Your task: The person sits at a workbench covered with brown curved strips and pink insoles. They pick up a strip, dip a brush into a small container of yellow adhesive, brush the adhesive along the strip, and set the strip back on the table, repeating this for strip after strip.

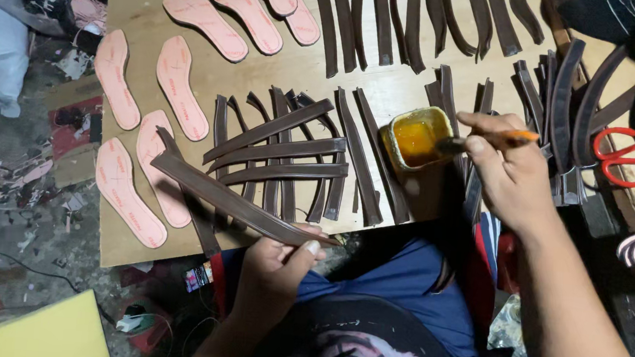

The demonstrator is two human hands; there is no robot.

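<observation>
The left hand (277, 262) was clamped on the near end of a long brown strap (240, 204), thumb over fingers, at about six o'clock on the plywood board (123, 250). The strap ran from that pinch up toward ten o'clock, lying over two pink insoles (153, 181). It looked thin, light and limp, likely to droop if lifted by one end only, so a hold near an end with the rest lying on the board seemed the steadier way. Its surface appeared smooth, perhaps a little slick.

The right hand (510, 178) was closed around a brush (486, 141) with an orange handle, the bristle tip at the rim of a small yellow tub of amber glue (413, 138), at about three o'clock from the strap.

A heap of similar straps (289, 157) lay just beyond at twelve o'clock. The board's near edge ran just beside the left hand, over the person's lap. Red-handled scissors (625, 157) lay well apart at three o'clock. Open room looked scant; the bare board showed mostly toward seven o'clock.
</observation>
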